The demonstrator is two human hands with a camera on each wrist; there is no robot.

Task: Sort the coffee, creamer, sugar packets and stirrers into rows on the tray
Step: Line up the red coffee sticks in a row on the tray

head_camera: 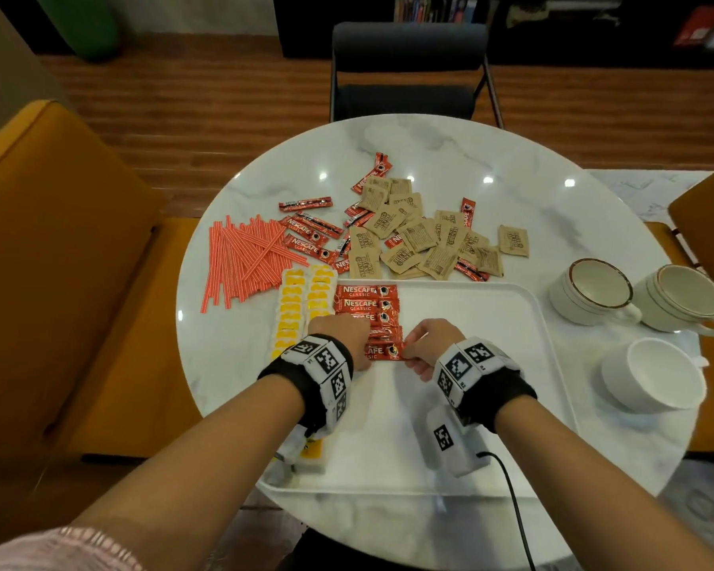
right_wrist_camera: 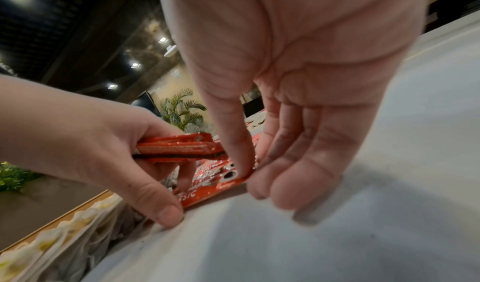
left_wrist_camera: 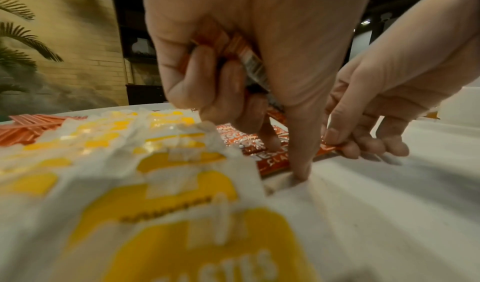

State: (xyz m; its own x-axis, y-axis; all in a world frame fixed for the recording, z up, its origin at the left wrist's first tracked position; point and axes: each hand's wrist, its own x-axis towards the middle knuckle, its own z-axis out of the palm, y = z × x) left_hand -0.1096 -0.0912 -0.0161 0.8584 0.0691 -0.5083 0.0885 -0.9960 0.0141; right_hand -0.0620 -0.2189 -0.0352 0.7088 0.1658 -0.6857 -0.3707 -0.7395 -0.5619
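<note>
Both hands [head_camera: 339, 340] place "NESCAFÉ CLASSIC" sachet [head_camera: 382, 351].

Two hands work at the tray [head_camera: 512, 307]: the left hand [head_camera: 339, 335] and the right hand [head_camera: 429, 344]. Between them lies one coffee stick [head_camera: 382, 351], nearest of five laid in a row [head_camera: 365, 311]. Left of the grip run two columns of yellow creamer packets [head_camera: 306, 307]. Right of it stand three cups [head_camera: 594, 290]. The loose stirrers [head_camera: 244, 257] and brown sugar packets [head_camera: 421, 236] beyond are too many to count.
</note>
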